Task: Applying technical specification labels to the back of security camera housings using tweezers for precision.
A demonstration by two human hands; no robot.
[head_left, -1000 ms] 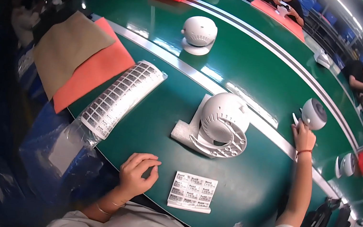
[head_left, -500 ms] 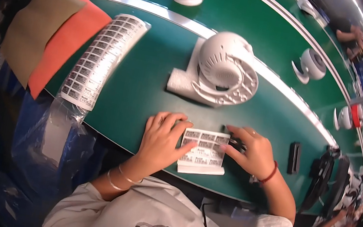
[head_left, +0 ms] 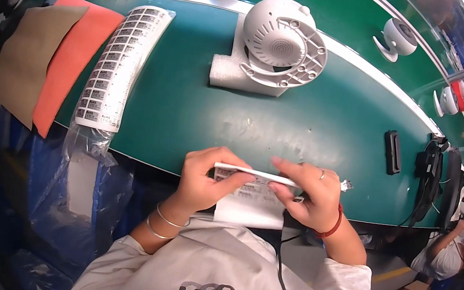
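A small white sheet of printed stickers [head_left: 247, 207] is held at the table's front edge, its top bent over into a pale fold and its lower part hanging toward my shirt. My left hand [head_left: 205, 176] pinches the left end of that fold between thumb and fingers. At the right end, my right hand [head_left: 314, 197] has the fold between thumb and index finger. A small shiny piece [head_left: 347, 185] pokes out beyond the right hand; its kind is unclear. Ahead, a white round-headed device [head_left: 278, 41] with a ring-shaped base lies tilted on a foam-wrapped block [head_left: 229, 73].
Left lie a long sticker sheet [head_left: 118, 66] in clear plastic, an orange sheet [head_left: 77, 55] and a brown sheet [head_left: 33, 60]. A black bar [head_left: 392, 153] and black cabled parts [head_left: 427, 173] sit at right. More white devices [head_left: 398, 38] stand beyond the metal rail [head_left: 208, 0].
The small sticker sheet has come off the tabletop toward me and its top is now folded over. Both hands now grip that fold. My view has shifted slightly.
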